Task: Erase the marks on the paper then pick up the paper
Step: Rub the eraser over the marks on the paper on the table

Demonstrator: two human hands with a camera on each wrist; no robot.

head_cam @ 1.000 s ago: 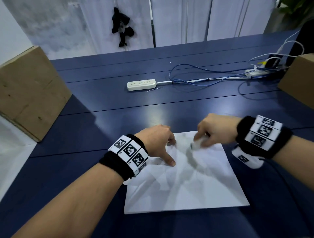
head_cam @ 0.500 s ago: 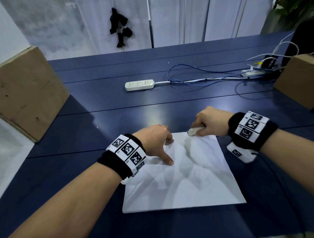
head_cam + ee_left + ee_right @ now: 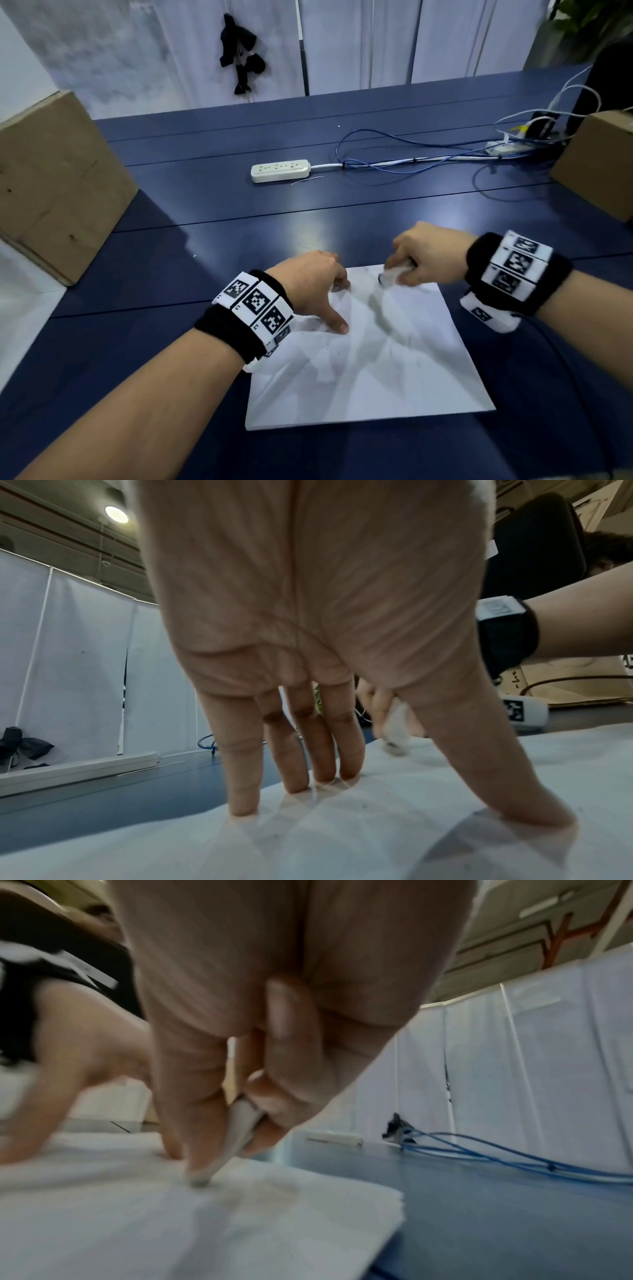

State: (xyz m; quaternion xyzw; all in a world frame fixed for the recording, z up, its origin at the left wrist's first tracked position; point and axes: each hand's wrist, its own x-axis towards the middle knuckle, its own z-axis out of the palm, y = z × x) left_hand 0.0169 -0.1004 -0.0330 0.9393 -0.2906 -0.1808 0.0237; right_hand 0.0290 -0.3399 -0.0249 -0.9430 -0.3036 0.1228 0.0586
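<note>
Paper lies flat on the dark blue table, right in front of you, white and a bit wrinkled. Its near edge runs close to the table's near side.

Your left hand sits on the far left part of the sheet. The arm comes in from the lower left and the wrist is lifted, so the hand slopes down to its tips. In the left wrist view the fingers are straight and a little spread, and their tips push down on the sheet. The thumb sticks out to the side and presses down too — nothing is held in this hand.

Your right hand is at the far edge of the sheet, near its far right corner. That arm comes in from the right, low over the table. The fingers are curled, and they pinch a small white eraser between the thumb and the fingertips. In the right wrist view the eraser points down, and its grey, dirty tip touches the sheet. This view is blurry, so I cannot tell if any marks are under the tip.

Both wrists wear black bands with black-and-white square tags.

Farther back on the table lies a white power strip with blue cables looping off to the right — well apart from your hands. One brown box stands at the left and another brown box at the right.
</note>
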